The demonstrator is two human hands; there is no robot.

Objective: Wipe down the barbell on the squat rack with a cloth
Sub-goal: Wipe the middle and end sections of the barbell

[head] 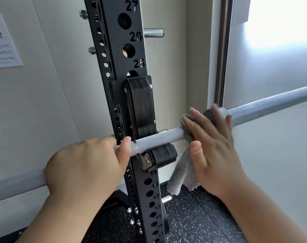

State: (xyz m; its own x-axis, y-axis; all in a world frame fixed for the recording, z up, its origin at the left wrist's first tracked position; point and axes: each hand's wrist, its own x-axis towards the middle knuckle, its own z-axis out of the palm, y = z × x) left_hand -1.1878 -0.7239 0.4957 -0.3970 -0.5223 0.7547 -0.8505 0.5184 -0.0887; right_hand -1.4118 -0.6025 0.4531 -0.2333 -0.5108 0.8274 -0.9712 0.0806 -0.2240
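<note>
A silver barbell lies across a black J-hook on the numbered upright of the squat rack. My left hand grips the knurled shaft just left of the hook, thumb on top. A grey cloth is draped over the bar near its collar, its loose end hanging below. My right hand presses the cloth against the bar with straight, spread fingers. The thicker sleeve runs off to the upper right.
A short steel peg sticks out of the upright higher up. A paper notice hangs on the wall at left. Black speckled rubber flooring lies below, and a bright window is at the upper right.
</note>
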